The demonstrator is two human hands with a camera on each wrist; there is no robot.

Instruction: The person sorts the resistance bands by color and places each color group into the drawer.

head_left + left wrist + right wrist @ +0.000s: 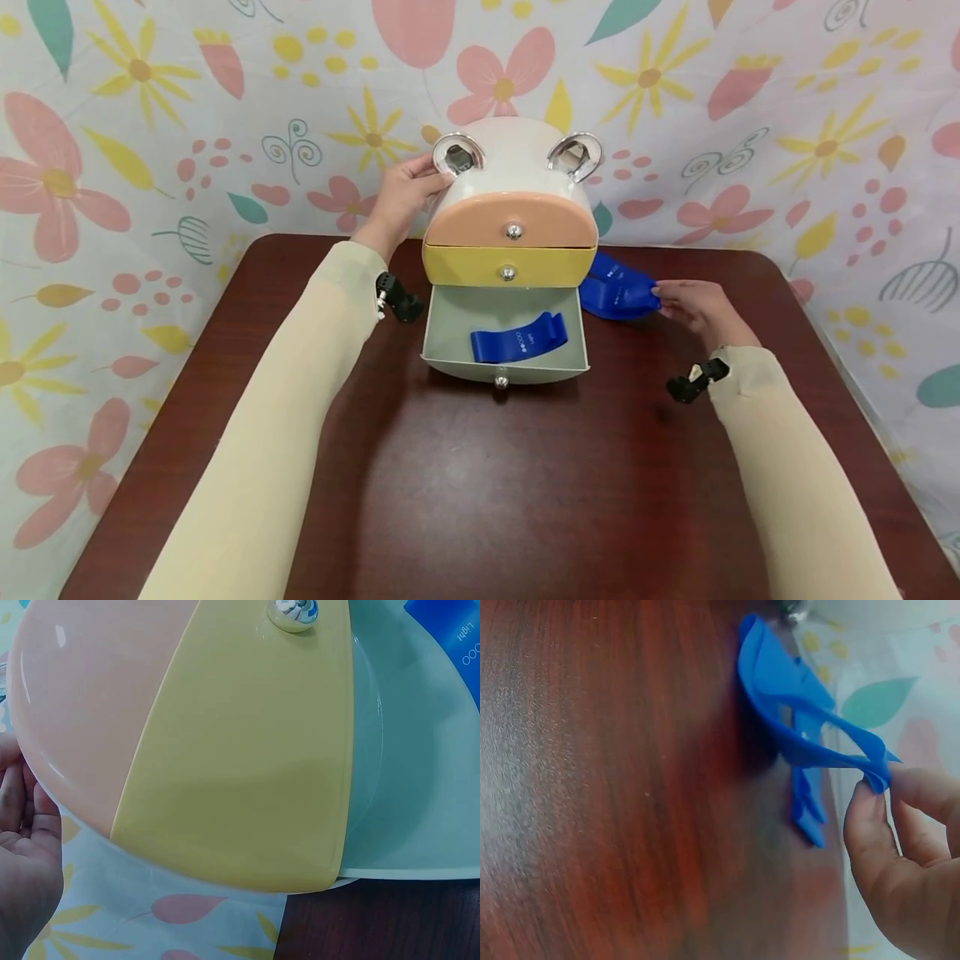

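From the head camera we see a dark reddish-brown wooden table with rounded corners, closed in on three sides by a white cloth backdrop printed with pink and yellow flowers. Our left hand rests with straight fingers against the upper left side of a cream plastic animal-shaped drawer box with two chrome ears; it presses rather than clasps. Just right of that hand sit the peach top drawer and the yellow middle drawer, both closed. Below them the pale green bottom drawer stands pulled out, with a flat blue rubber resistance band lying inside. Our right hand pinches the edge of a loose pile of blue resistance bands on the table, just right of the box.

From the left wrist camera, the left hand touches the cream rim beside the peach drawer front; the yellow front and the green drawer lie beyond it, over the flowered cloth.

From the right wrist camera, thumb and forefinger of the right hand nip one blue band at its end, the rest lying on the wood beyond the fingertips.
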